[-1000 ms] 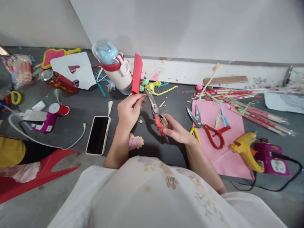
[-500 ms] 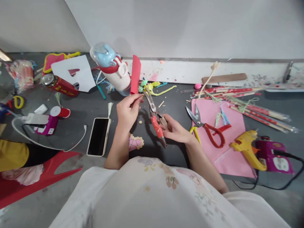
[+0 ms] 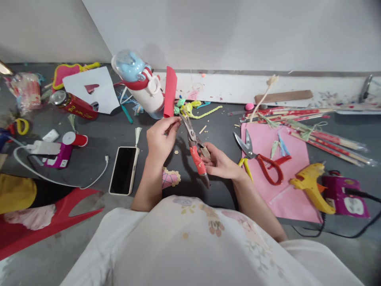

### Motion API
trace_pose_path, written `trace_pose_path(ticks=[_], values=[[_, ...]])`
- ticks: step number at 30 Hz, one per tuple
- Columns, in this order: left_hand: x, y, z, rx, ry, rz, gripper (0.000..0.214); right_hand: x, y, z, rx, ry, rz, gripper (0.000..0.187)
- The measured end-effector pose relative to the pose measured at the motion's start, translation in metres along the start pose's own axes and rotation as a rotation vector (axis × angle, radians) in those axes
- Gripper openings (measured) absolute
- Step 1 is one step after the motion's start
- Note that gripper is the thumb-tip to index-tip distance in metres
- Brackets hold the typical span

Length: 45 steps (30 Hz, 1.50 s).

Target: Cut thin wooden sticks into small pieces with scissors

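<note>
My right hand (image 3: 218, 159) is closed around the handles of red-handled pruning shears (image 3: 197, 158), whose blades point up and to the left. At the blade tips, my left hand (image 3: 162, 137) pinches with thumb and forefinger. Whatever small piece lies between those fingers is too tiny to name. Below my hands, partly behind the left forearm, rests a pink heart-like piece (image 3: 170, 178) edged with small tan bits. One small flower-shaped bit (image 3: 176, 152) and a short stick piece (image 3: 203, 129) lie on the dark table near the shears.
A blue-topped water bottle (image 3: 143, 87) and rolled red paper (image 3: 170, 91) stand behind my left hand. Left lies a phone (image 3: 124, 171). Right, red-handled scissors (image 3: 269, 169) rest on pink paper (image 3: 285, 198), beside a yellow glue gun (image 3: 312, 186) and bundled sticks (image 3: 330, 145).
Very little differs. The view has shifted slightly, and the shear blades appear a little closer together at my left fingertips. Both hands keep their grip.
</note>
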<state>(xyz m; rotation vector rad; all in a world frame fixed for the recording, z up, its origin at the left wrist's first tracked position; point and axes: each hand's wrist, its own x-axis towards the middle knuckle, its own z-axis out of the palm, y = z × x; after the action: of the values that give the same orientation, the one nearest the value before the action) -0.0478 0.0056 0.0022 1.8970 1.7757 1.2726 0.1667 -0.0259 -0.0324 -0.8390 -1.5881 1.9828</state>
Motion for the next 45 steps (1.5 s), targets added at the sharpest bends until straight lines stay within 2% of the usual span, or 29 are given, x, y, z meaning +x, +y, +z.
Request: trace_pose_path(ticks=[7, 21, 35, 45], values=[[0.0005, 0.0029, -0.0026, 0.047, 0.026, 0.078, 0.016, 0.0002, -0.0007, -0.0003, 0.024, 0.006, 0.012, 0.042], [0.0003, 0.0035, -0.0051, 0.114, -0.019, 0.098, 0.018, 0.0006, -0.0012, 0.0004, 0.06, 0.007, 0.019, 0.041], [0.0015, 0.0033, -0.0054, 0.055, -0.002, 0.102, 0.016, 0.0003, -0.0022, 0.0002, 0.076, 0.011, 0.009, 0.038], [0.0015, 0.0015, -0.0047, 0.033, 0.013, 0.154, 0.016, -0.0003, -0.0031, 0.0008, 0.092, -0.003, 0.037, 0.037]])
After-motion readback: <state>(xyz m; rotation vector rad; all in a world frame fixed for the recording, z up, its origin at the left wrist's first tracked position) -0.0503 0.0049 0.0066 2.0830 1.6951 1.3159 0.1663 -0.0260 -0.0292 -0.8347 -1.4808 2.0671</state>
